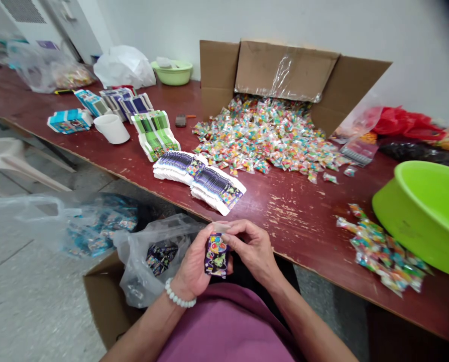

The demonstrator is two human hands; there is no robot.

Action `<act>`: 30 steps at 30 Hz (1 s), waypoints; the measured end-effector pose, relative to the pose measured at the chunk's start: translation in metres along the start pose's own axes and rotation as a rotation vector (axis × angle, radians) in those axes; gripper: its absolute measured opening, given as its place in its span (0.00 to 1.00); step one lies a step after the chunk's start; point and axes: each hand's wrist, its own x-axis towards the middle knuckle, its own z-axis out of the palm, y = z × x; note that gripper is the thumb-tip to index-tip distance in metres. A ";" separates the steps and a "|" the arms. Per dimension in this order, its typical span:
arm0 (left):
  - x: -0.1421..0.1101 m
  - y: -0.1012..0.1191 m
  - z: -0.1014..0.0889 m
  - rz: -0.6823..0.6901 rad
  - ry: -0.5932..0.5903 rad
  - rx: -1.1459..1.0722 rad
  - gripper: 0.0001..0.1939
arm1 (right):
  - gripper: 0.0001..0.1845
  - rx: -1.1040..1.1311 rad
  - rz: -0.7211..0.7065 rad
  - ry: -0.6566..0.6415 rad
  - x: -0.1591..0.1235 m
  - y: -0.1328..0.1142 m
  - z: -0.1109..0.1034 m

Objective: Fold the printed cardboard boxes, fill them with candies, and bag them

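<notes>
A small dark purple printed candy box (217, 256) is held upright in front of my body, just off the table's front edge. My left hand (196, 266) wraps around its side, a beaded bracelet on the wrist. The fingers of my right hand (252, 249) pinch at the box's pale top flap. Just beyond my hands, two fanned rows of flat purple boxes (217, 188) lie on the table. Behind them spreads a large heap of wrapped candies (269, 136), spilling from a cardboard carton (285, 70) tipped on its side.
The red table (296, 216) holds green flat boxes (154, 134), a white cup (111, 129) and blue boxes (70, 121) to the left. A green basin (405, 216) stands right, beside loose candies (382, 251). Below left, a plastic bag (134, 281) holds dark packets; a white stool (17, 161) stands beyond.
</notes>
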 end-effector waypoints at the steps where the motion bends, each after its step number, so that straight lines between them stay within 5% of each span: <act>1: 0.000 0.000 0.000 0.005 -0.011 0.005 0.19 | 0.09 0.040 0.017 -0.008 0.002 -0.001 -0.001; 8: -0.001 0.001 -0.002 -0.031 -0.001 0.040 0.22 | 0.02 -0.257 -0.282 -0.167 0.005 -0.001 -0.009; 14: 0.001 -0.004 -0.006 0.066 0.081 0.170 0.23 | 0.03 -0.327 -0.087 -0.133 0.007 -0.001 -0.011; 20: 0.002 -0.001 -0.010 -0.010 0.048 0.252 0.32 | 0.10 0.005 0.135 -0.253 0.015 -0.004 -0.011; 25: 0.003 0.003 -0.008 -0.048 0.059 0.172 0.25 | 0.07 -0.302 -0.155 -0.231 0.010 -0.008 -0.015; 30: 0.005 0.001 -0.009 -0.088 0.060 0.035 0.20 | 0.06 -0.341 -0.221 -0.235 -0.003 0.004 -0.011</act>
